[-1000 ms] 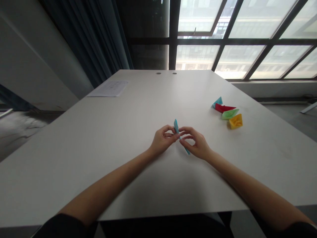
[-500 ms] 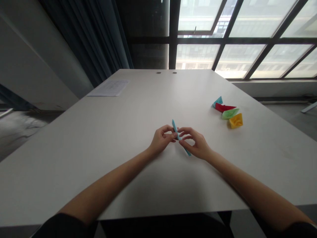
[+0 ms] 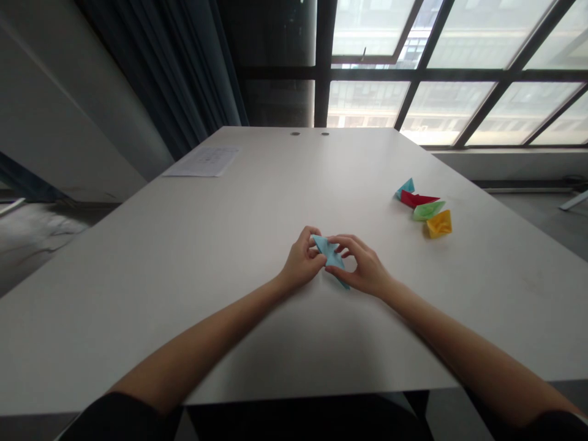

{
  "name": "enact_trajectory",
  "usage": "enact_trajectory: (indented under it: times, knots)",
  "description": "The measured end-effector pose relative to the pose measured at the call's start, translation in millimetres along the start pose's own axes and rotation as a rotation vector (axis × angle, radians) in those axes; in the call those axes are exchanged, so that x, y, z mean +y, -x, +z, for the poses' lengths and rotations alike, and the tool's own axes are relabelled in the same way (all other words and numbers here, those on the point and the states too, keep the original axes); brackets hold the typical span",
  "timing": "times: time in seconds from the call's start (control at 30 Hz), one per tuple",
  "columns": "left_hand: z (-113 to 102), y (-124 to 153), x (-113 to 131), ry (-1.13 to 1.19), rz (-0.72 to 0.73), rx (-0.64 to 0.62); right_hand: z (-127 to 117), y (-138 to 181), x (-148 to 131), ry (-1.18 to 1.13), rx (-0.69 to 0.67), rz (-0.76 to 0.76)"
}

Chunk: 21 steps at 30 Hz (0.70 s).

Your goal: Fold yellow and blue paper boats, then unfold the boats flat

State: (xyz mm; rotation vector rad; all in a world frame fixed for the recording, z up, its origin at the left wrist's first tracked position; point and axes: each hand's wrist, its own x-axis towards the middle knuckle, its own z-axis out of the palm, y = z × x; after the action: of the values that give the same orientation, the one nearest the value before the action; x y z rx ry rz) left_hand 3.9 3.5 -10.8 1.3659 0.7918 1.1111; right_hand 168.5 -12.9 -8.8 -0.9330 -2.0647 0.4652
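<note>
Between my two hands, just above the table, is a folded piece of light blue paper (image 3: 331, 253) with pointed ends, one face turned up. My left hand (image 3: 303, 258) pinches its left edge between thumb and fingers. From the right, my right hand (image 3: 361, 264) grips it too, thumb on the near side and fingers over the far edge. Parts of the paper are hidden behind the fingers.
To the right on the white table (image 3: 197, 245) lie folded paper boats in a row: blue (image 3: 405, 188), red (image 3: 417, 199), green (image 3: 429, 211) and yellow (image 3: 440, 225). A printed sheet (image 3: 204, 162) rests at the far left, near a dark curtain (image 3: 184, 73).
The blue paper has turned from a narrow edge-on strip to show a wider flat face. Both hands have shifted their grip slightly around it.
</note>
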Motion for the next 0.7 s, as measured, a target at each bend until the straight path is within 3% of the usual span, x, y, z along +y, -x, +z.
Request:
enact_trajectory:
  times: [0.17, 0.43, 0.7]
  knots:
    - [0.0, 0.1, -4.5, 0.067, -0.003, -0.012, -0.2, -0.2, -0.3, 0.052, -0.007, 0.014]
    - [1.1, 2.8, -4.5, -0.026, 0.028, -0.008, 0.5, -1.9, -6.2, 0.142, 0.003, 0.039]
    - [-0.8, 2.0, -6.3, -0.153, 0.088, -0.013, -2.3, -0.9, -1.4, 0.03, -0.004, 0.066]
